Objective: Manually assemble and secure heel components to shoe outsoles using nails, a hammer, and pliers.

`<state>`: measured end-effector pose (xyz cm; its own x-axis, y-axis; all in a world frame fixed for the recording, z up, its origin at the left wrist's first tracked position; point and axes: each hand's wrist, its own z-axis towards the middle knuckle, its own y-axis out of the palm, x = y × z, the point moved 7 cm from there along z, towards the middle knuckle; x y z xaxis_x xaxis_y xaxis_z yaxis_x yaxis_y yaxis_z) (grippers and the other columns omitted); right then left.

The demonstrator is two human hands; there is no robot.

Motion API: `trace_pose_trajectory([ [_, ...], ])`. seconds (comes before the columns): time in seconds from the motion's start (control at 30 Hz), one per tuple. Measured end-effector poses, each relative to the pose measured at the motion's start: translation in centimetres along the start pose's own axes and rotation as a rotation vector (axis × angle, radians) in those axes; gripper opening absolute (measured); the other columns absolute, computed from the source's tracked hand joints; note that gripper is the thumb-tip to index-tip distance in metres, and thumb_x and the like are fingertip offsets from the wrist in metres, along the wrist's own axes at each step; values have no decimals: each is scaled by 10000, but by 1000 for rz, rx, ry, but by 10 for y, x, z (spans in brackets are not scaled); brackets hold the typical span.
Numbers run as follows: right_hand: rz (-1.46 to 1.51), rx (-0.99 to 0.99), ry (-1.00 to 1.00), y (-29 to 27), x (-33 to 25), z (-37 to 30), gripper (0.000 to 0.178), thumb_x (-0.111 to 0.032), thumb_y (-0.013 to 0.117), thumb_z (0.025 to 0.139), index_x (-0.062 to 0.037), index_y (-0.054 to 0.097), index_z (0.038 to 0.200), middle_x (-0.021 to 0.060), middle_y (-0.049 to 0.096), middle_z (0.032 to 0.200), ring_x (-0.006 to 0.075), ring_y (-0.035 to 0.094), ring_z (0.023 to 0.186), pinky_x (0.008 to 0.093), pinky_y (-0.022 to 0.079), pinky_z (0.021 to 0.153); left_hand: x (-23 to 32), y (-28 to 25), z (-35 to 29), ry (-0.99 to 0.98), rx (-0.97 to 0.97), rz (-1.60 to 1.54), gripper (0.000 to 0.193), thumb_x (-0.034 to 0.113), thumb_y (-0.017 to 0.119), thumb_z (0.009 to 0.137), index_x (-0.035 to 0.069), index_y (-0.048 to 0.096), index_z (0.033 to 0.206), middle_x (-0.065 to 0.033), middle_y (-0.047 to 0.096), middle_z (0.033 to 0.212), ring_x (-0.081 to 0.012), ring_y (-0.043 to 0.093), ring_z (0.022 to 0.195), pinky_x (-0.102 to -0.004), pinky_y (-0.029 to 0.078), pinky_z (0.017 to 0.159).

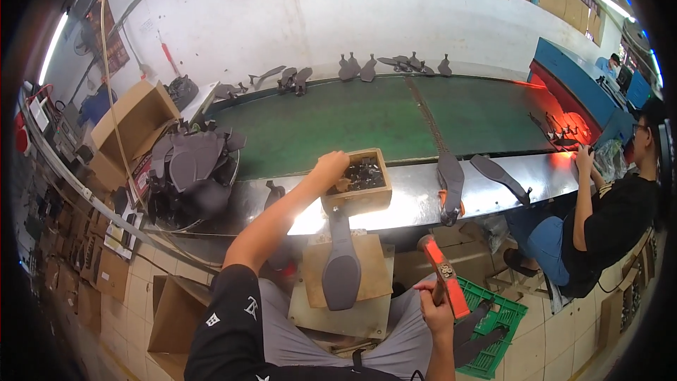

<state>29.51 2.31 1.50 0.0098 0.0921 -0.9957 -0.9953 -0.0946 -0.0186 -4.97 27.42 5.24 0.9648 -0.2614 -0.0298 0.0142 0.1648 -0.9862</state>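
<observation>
My left hand [331, 170] reaches over the left side of a wooden box [379, 199] that holds small dark pieces [365, 175]. Its fingers are bent together and pointing down; what they pinch, if anything, is hidden. In front of me a dark grey shoe sole [342, 276] lies on a tan board [315, 275] over a block between my knees, its narrow end toward the box. My right hand [437, 310] is closed around a hammer [449, 283] with bright orange-red on it, raised to the right of the sole.
A green conveyor belt [317, 127] with a metal ledge runs ahead, soles along its far edge. Two soles [451, 180] [499, 176] rest on the ledge at right. A heaped basket of soles [190, 162] stands left, a green crate [504, 342] lower right. Another person [599, 233] sits at right.
</observation>
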Motion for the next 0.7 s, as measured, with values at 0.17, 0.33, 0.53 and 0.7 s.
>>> trace_pose_trajectory([
  [0.17,-11,-13,-70,10,-24,9,138,3,636,903,-15,734,998,-13,641,747,37,490,581,219,379,519,15,-63,-54,-134,638,-769,169,108,674,876,-58,703,884,-121,679,717,-204,643,628,-330,509,588],
  [0.33,169,-131,-254,45,-90,36,266,-71,615,949,25,611,1198,128,693,1100,27,463,456,185,364,385,95,-115,-147,-418,587,-1528,191,140,648,954,-46,682,975,-62,663,786,-71,566,607,-192,383,464],
  [0.53,354,-287,-180,98,-141,37,304,-92,687,925,12,635,1206,75,706,892,31,481,483,193,364,414,162,-152,-225,-351,624,-1679,135,60,659,936,-52,677,1010,-93,671,897,-93,613,708,-208,454,522],
  [0.7,536,-261,-201,113,-140,24,216,-24,676,911,44,648,1114,150,682,1005,53,519,506,203,406,419,162,-165,-245,-173,672,-1562,130,64,693,913,-24,689,1009,-123,684,1035,-101,626,742,-225,494,578],
])
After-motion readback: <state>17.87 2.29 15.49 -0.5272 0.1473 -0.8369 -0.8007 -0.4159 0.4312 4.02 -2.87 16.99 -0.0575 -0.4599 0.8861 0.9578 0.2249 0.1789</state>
